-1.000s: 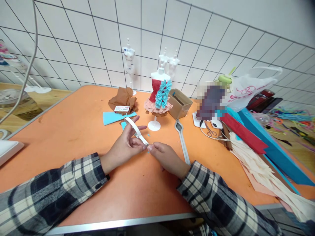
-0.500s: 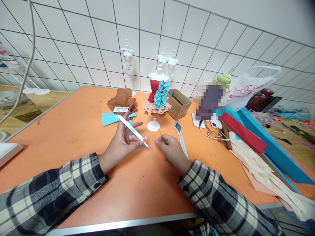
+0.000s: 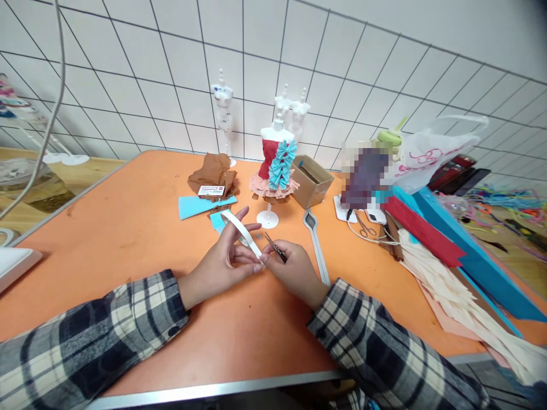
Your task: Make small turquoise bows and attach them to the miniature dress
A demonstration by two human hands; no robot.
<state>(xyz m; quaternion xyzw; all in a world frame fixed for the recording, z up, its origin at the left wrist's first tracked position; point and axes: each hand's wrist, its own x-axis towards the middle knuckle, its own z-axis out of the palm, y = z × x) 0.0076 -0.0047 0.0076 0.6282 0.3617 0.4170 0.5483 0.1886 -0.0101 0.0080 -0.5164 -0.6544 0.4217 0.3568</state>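
Note:
My left hand (image 3: 226, 250) holds a narrow white roll of tape (image 3: 243, 229), tilted, with thumb and fingertips at its lower end; the index finger is stretched out. My right hand (image 3: 294, 267) is closed around slim dark tweezers (image 3: 276, 247), their tips pointing up and to the left. Its thumb and finger meet the tape beside my left fingertips. Beyond the hands stands a small white dress form (image 3: 276, 134) in a red bodice with a blue ruffle (image 3: 282, 165) and a pink ruffled skirt (image 3: 258, 185).
Brown crepe paper (image 3: 211, 171) and folded blue paper (image 3: 199, 208) lie behind my left hand. A cardboard box (image 3: 314, 185) stands right of the dress form. Silver-grey scissors or a similar long tool (image 3: 316, 245), small scissors (image 3: 366, 228) and cream paper strips (image 3: 436, 279) lie rightward.
My hands have come together, and my right fingers now meet the tape's lower end. The tape roll has turned, showing its ring shape more. The tweezers remain in my right hand.

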